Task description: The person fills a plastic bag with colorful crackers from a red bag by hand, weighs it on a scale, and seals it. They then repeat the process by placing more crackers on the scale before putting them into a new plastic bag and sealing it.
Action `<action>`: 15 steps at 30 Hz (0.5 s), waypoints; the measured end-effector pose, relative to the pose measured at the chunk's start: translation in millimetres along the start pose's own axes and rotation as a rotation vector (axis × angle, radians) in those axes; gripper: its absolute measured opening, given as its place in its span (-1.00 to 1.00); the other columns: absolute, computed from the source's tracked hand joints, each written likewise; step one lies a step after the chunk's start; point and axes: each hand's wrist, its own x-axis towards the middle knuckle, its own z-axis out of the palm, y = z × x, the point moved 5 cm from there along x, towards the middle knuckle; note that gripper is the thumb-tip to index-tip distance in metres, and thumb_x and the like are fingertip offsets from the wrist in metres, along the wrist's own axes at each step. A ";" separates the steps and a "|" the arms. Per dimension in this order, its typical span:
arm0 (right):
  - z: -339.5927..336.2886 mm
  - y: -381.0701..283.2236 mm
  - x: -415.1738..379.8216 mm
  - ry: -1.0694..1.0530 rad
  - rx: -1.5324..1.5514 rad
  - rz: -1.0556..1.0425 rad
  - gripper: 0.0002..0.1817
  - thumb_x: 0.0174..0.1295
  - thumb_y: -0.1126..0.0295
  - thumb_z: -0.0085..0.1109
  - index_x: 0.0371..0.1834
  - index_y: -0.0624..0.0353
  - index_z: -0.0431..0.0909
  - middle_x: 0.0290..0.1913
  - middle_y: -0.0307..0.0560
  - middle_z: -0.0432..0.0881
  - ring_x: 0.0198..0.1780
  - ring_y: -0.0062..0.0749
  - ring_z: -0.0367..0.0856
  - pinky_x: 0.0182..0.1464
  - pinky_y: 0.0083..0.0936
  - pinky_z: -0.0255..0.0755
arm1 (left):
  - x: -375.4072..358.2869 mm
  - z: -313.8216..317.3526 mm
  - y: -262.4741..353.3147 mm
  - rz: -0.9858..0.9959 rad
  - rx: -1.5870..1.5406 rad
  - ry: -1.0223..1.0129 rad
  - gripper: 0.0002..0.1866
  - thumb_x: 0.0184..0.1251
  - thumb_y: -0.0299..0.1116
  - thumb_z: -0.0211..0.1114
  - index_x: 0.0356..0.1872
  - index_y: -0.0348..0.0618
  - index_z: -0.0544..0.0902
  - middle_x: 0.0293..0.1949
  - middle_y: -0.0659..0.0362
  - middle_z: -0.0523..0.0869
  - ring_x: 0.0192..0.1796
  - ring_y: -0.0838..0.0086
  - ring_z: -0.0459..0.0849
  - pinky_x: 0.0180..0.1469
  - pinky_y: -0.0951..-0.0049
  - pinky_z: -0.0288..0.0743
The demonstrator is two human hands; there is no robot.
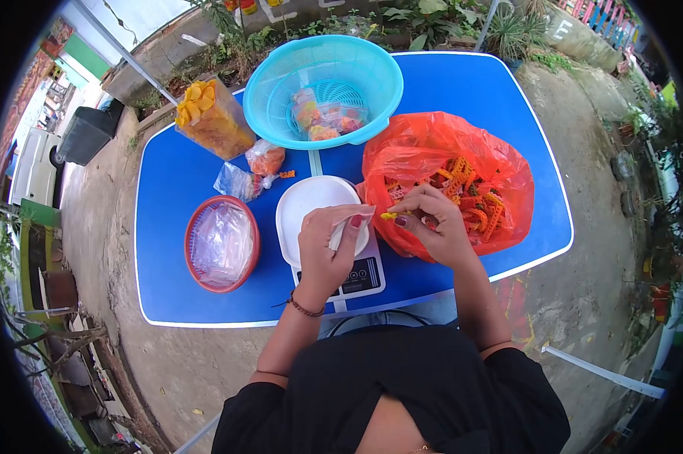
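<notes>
My left hand (326, 240) is closed on a small clear plastic bag (363, 211) above the white pan (296, 198) of a digital scale. Thumb and fingers of my right hand (435, 222) pinch a small yellow snack piece (389, 216), held close to the bag's edge. Just beyond my right hand, a red plastic bag (402, 144) lies open with many orange and red ridged snack pieces (486, 210) in it. The scale's dark button panel (359, 278) shows partly below my left wrist.
On the blue table (167, 178), a red-brown basket (191, 274) of clear plastic bags stands left. A turquoise colander (264, 72) with several filled packets (322, 117) is at the back. Beside it are a tall bag of yellow chips (214, 121) and a knotted orange-filled bag (266, 159).
</notes>
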 end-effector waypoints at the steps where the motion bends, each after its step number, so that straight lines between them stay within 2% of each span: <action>1: 9.0 -1.2 1.9 -0.040 0.055 0.014 -0.70 0.16 0.76 0.30 -0.08 0.22 0.77 -0.19 -0.13 0.63 -0.17 -0.47 0.60 -0.19 -0.57 0.47 | -2.4 -7.4 -7.9 -0.063 -0.026 0.048 -0.84 0.50 -0.34 0.27 -0.09 -0.06 0.80 -0.09 0.22 0.86 -0.05 0.34 0.77 0.17 0.30 0.42; 2: 19.2 -0.6 5.1 -0.105 0.051 0.005 -0.70 0.17 0.77 0.29 -0.07 0.22 0.77 -0.15 -0.14 0.64 -0.14 -0.45 0.63 -0.15 -0.55 0.52 | -3.8 -15.2 -13.3 -0.104 -0.019 0.077 -0.84 0.49 -0.35 0.28 -0.09 -0.09 0.80 -0.14 0.17 0.86 -0.10 0.32 0.77 0.09 0.34 0.47; 5: 49.8 -8.0 14.9 -0.167 0.004 -0.061 -0.70 0.19 0.77 0.28 -0.07 0.23 0.76 -0.14 -0.13 0.64 -0.11 -0.41 0.69 -0.11 -0.48 0.59 | -6.3 -35.0 -21.4 -0.127 0.043 0.141 -0.84 0.48 -0.35 0.29 -0.10 -0.10 0.80 -0.19 0.15 0.86 -0.18 0.29 0.77 0.05 0.35 0.48; 6: 61.0 -4.2 17.6 -0.181 0.062 -0.011 -0.72 0.19 0.75 0.26 -0.08 0.25 0.75 -0.17 -0.08 0.64 -0.11 -0.30 0.73 -0.07 -0.39 0.63 | -6.7 -40.1 -24.7 -0.084 0.051 0.186 -0.84 0.47 -0.36 0.30 -0.12 -0.13 0.81 -0.29 0.09 0.83 -0.30 0.26 0.76 -0.08 0.35 0.51; 9: 85.3 -1.2 26.9 -0.189 -0.095 -0.070 -0.76 0.20 0.73 0.26 -0.10 0.27 0.74 -0.19 -0.03 0.63 -0.14 -0.19 0.73 -0.09 -0.37 0.63 | -14.8 -58.2 -33.8 -0.224 0.147 0.109 -0.82 0.54 -0.42 0.27 -0.05 -0.25 0.79 -0.13 0.08 0.86 -0.09 0.45 0.79 0.03 0.45 0.59; 10: 91.7 -1.4 29.0 -0.183 -0.105 -0.065 -0.84 0.25 0.64 0.24 -0.15 0.25 0.72 -0.18 0.02 0.61 -0.14 -0.04 0.69 -0.05 -0.26 0.60 | -16.8 -62.6 -34.1 -0.212 0.159 0.134 -0.83 0.51 -0.41 0.28 -0.08 -0.24 0.79 -0.20 0.06 0.84 -0.17 0.39 0.78 -0.05 0.42 0.56; 13: 108.1 3.6 32.1 -0.169 -0.235 -0.156 -0.82 0.25 0.61 0.26 -0.09 0.24 0.71 -0.17 0.03 0.63 -0.14 -0.02 0.69 -0.05 -0.21 0.58 | -21.4 -71.9 -36.7 -0.176 0.195 0.210 -0.84 0.41 -0.39 0.32 -0.17 -0.20 0.81 -0.41 0.00 0.79 -0.42 0.19 0.74 -0.30 0.31 0.50; 15: 112.7 6.3 32.1 -0.146 -0.211 -0.122 -0.78 0.24 0.59 0.29 -0.05 0.24 0.68 -0.16 0.06 0.63 -0.14 0.00 0.69 -0.05 -0.19 0.57 | -24.4 -75.7 -37.0 -0.181 0.197 0.225 -0.84 0.40 -0.40 0.31 -0.19 -0.20 0.81 -0.41 0.01 0.79 -0.43 0.14 0.73 -0.30 0.29 0.51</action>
